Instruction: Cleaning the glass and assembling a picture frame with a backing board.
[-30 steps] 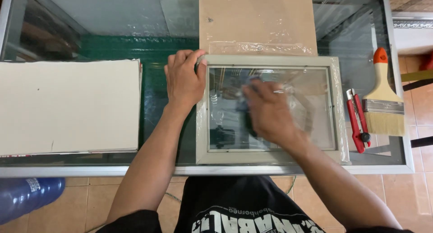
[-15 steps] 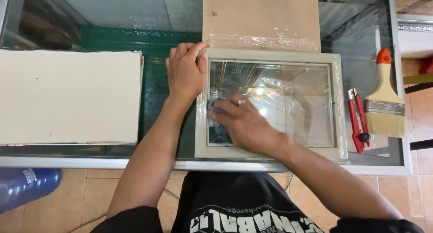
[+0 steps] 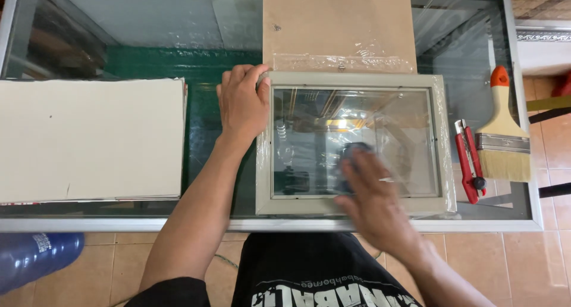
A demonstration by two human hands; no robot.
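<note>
Glass-topped surface [image 3: 517, 215] bears a pale picture frame [image 3: 351, 81], its corner pinned by the flat, open left hand [image 3: 242, 102] while the blurred right hand [image 3: 372, 203] presses a dark cloth [image 3: 351, 155] on the pane, a wiping step.

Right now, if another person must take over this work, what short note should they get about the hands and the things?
Left hand: flat on the top left corner of the picture frame, pressing it down.
Right hand: blurred in motion over the glass, a dark cloth under the fingers.
Frame lies on the glass table, loose plastic wrap around its edges.
Nearby: brown backing board above, white boards left, red cutter and paintbrush right.
Done or left: the glass shows reflections, so its cleanness cannot be judged.
</note>
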